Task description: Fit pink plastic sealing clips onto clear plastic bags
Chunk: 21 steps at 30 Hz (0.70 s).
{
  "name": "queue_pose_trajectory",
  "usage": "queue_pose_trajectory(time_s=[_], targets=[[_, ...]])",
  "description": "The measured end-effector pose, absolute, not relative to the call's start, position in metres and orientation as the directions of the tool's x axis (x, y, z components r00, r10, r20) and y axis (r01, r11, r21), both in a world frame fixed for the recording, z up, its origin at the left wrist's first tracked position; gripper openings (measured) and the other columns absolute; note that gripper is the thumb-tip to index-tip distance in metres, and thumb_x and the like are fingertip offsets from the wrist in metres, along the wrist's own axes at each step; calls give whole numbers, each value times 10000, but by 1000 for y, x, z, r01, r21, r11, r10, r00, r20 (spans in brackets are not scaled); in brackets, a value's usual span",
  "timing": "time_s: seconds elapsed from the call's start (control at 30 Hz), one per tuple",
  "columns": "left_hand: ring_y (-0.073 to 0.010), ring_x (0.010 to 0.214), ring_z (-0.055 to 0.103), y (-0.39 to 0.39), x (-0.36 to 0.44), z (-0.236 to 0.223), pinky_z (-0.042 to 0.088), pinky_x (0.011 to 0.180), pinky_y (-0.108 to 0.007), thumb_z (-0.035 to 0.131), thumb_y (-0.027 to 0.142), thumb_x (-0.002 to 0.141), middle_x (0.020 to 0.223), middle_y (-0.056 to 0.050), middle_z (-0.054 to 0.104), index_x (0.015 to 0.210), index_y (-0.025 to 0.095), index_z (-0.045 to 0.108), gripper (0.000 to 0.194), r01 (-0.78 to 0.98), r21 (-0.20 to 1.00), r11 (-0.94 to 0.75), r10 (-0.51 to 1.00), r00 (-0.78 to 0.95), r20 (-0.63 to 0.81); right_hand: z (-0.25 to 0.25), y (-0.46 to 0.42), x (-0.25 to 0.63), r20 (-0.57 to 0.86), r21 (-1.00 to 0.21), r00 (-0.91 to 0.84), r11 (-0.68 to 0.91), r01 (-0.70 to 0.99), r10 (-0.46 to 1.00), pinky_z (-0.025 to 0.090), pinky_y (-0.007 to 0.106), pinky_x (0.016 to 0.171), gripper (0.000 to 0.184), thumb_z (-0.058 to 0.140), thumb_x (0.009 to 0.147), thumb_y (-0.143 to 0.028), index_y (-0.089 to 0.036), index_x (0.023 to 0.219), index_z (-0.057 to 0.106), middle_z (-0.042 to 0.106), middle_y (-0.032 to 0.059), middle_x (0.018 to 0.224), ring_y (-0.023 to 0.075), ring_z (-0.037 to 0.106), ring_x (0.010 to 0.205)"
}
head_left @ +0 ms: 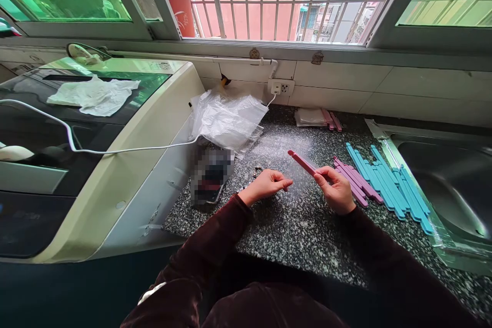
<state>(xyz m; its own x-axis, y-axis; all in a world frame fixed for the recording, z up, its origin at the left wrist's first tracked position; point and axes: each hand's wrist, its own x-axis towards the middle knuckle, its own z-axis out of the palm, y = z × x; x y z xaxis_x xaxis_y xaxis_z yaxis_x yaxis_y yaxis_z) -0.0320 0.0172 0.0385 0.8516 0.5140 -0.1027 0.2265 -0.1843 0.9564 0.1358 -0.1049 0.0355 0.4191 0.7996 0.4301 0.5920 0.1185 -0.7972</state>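
Note:
A flat dark-pink strip [302, 161] with a rounded tip slants up and left from my right hand [334, 189], pinched between thumb and fingers over the counter. A faint clear plastic bag [295, 180] seems to show just below the strip, though its edges are hard to see. To the left, my left hand [269, 185] is closed, thumb pressed against curled fingers; whatever they hold is too small or clear to tell. Beside my right hand lie several purple-pink strips [357, 184], and past them several light-blue strips [384, 179] are loosely stacked.
The speckled stone counter [284, 230] ends at a metal sink [453, 179] on the right. A washing machine [154, 113] stands left. Crumpled clear plastic bags [230, 115] and a blurred phone [211, 177] lie near it. Clear packets [310, 117] with pink strips rest by the wall.

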Motion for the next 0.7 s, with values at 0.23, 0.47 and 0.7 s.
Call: queue_pose_trajectory(time_s=[0.23,0.47,0.7], targets=[[-86,506,414,18,-33,38,305,524,-229,556,445,726,503,14,517,548,130,595,364,240,943,-229,457,882,-114,34,-104,135,463,-779,411,140,611,785,418,245,539,226,542,804,-400,-187,736,571,539,6,672,117,489,582],[-78,509,368,18,-34,34,272,497,-228,613,460,685,518,39,452,616,123,605,344,250,942,-222,494,862,-113,34,-105,134,429,-789,367,144,598,825,424,244,544,260,531,807,-434,-188,733,572,543,6,666,117,493,583],[-74,546,356,17,-30,38,279,530,-229,692,528,565,548,49,425,667,118,616,429,11,999,-47,632,774,22,37,-104,126,354,-795,253,147,589,900,445,250,557,302,538,791,-472,-186,699,569,555,9,649,123,507,591]])
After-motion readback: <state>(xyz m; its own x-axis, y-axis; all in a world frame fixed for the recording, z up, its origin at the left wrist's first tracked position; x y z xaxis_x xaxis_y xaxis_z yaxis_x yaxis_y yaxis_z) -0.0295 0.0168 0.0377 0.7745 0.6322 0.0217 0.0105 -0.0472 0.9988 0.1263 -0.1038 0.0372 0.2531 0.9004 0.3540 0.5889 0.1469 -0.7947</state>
